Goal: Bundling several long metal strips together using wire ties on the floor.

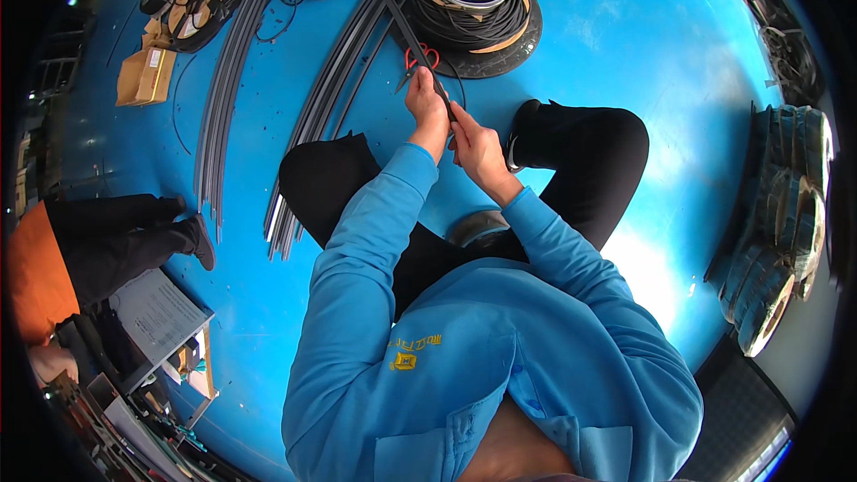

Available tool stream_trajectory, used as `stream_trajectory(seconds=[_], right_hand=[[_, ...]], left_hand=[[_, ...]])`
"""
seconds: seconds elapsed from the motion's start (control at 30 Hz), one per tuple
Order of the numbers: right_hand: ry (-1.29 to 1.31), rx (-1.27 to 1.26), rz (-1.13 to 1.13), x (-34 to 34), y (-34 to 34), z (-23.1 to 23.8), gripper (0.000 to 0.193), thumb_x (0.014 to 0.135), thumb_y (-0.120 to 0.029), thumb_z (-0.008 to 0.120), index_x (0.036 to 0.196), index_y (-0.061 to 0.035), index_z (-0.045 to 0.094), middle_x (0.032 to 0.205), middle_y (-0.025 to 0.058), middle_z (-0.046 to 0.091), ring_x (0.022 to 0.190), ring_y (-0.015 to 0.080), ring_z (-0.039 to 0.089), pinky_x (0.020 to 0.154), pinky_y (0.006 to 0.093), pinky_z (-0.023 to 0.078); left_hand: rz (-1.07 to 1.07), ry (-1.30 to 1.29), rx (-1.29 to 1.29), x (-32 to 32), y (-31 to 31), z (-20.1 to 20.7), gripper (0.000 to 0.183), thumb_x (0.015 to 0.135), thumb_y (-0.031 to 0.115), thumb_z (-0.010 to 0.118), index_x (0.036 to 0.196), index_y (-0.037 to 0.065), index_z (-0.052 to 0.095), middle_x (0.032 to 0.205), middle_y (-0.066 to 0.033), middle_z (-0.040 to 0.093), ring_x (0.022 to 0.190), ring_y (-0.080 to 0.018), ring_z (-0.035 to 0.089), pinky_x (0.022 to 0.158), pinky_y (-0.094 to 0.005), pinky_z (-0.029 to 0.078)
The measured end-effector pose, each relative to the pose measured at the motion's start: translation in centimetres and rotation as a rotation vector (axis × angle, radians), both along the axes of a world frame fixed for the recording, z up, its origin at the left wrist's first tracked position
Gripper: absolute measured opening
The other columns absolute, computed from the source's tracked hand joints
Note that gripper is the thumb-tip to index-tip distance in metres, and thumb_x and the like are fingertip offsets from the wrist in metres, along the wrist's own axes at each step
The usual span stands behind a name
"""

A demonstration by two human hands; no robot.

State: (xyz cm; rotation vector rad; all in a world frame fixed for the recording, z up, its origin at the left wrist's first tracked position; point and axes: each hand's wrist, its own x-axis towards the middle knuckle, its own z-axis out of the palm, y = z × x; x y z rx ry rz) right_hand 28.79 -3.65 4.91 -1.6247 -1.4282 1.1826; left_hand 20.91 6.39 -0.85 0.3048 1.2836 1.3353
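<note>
A long dark strip [393,4] runs from the far edge of the view down to my hands. My left hand [428,114] is closed round it. Just below and to the right, my right hand [479,152] pinches the strip's near end, thumb and fingers together. Past my left hand, a pair of scissors with red handles [431,54] shows partly behind the strip. Beyond it stands a reel of black cable [486,27] with a grey ring [470,4] on top. Whatever is inside my right fingers besides the strip is hidden.
Bundles of long grey and black strips [234,80] lie on the blue floor to my left. A cardboard box [145,78] and more reels [210,0] are farther left. Another person's dark shoe [198,241] is at left. Stacked coils [786,214] line the right side.
</note>
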Motion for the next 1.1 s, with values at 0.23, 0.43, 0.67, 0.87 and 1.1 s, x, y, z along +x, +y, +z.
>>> stream_trajectory(seconds=[0.23, 0.43, 0.67, 0.87, 1.1], right_hand=[[-0.055, 0.033, 0.019, 0.0, -1.6, -0.5, 0.042, 0.090, -0.008, 0.046, 0.131, -0.0040, 0.039, 0.065, 0.0083, 0.058, 0.049, 0.0140, 0.052, 0.047, 0.0249, 0.044], [-0.078, 0.040, 0.019, -0.2, -0.6, -0.9, 0.042, 0.090, -0.008, 0.046, 0.131, -0.0055, 0.039, 0.064, 0.0084, 0.058, 0.048, 0.0154, 0.052, 0.047, 0.0261, 0.044], [-0.211, 0.148, 0.070, -0.1, -2.5, -2.1, 0.044, 0.089, -0.007, 0.045, 0.132, -0.0069, 0.037, 0.064, 0.0084, 0.057, 0.049, 0.0168, 0.053, 0.048, 0.0277, 0.044], [-0.252, 0.126, 0.116, 0.1, -0.5, -2.0, 0.045, 0.089, -0.007, 0.045, 0.133, -0.0060, 0.036, 0.063, 0.0084, 0.057, 0.051, 0.0177, 0.054, 0.049, 0.0282, 0.044], [-0.183, 0.096, 0.086, 0.7, -2.7, -2.2, 0.043, 0.089, -0.008, 0.046, 0.131, -0.0041, 0.037, 0.062, 0.0092, 0.058, 0.051, 0.0191, 0.055, 0.049, 0.0290, 0.044]], left_hand=[[0.032, -0.001, -0.002, -0.6, 0.8, 0.0, 0.025, 0.089, 0.032, 0.053, 0.094, 0.008, 0.056, 0.068, -0.0034, 0.050, 0.054, -0.0115, 0.045, 0.048, -0.0228, 0.037], [0.008, 0.023, 0.012, -0.4, 0.0, -0.3, 0.025, 0.089, 0.032, 0.053, 0.094, 0.007, 0.055, 0.068, -0.0036, 0.049, 0.054, -0.0114, 0.044, 0.048, -0.0227, 0.037], [0.015, -0.028, -0.005, -0.6, -0.2, -1.1, 0.025, 0.089, 0.032, 0.052, 0.093, 0.008, 0.055, 0.068, -0.0033, 0.048, 0.055, -0.0111, 0.043, 0.048, -0.0222, 0.037], [-0.020, 0.053, 0.022, -0.5, -0.6, -1.3, 0.025, 0.089, 0.033, 0.051, 0.093, 0.008, 0.055, 0.068, -0.0031, 0.048, 0.054, -0.0109, 0.043, 0.047, -0.0223, 0.037], [-0.039, -0.018, -0.033, -0.4, -0.5, -1.1, 0.030, 0.090, 0.037, 0.049, 0.088, 0.008, 0.056, 0.066, -0.0031, 0.048, 0.053, -0.0108, 0.043, 0.044, -0.0226, 0.035]])
